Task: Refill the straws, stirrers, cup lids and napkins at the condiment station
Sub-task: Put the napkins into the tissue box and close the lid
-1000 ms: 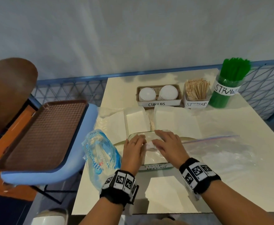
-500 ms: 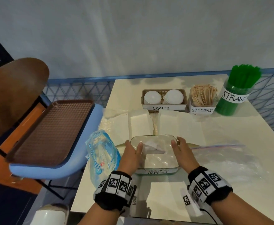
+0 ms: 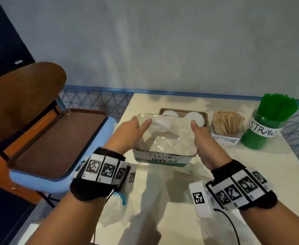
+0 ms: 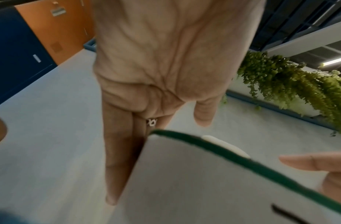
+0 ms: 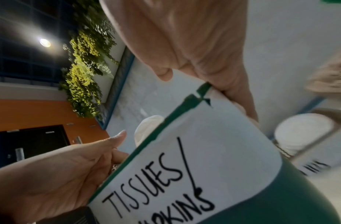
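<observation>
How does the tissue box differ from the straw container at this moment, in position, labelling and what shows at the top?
The tissue box is held off the table between the left hand and right hand; the straw container stands on the table untouched. The tissue box is low and rectangular with a clear lid and one white tissue poking out; the straw container is a tall green cylinder packed with green straws. Both carry handwritten white labels.

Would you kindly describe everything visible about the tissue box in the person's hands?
The tissue box is rectangular with rounded corners, green with a white label handwritten "TISSUES/NAPKINS". Its clear glossy top shows white tissue, one sheet poking out. The left hand and right hand hold its sides, lifted in front of the lid basket.
</observation>
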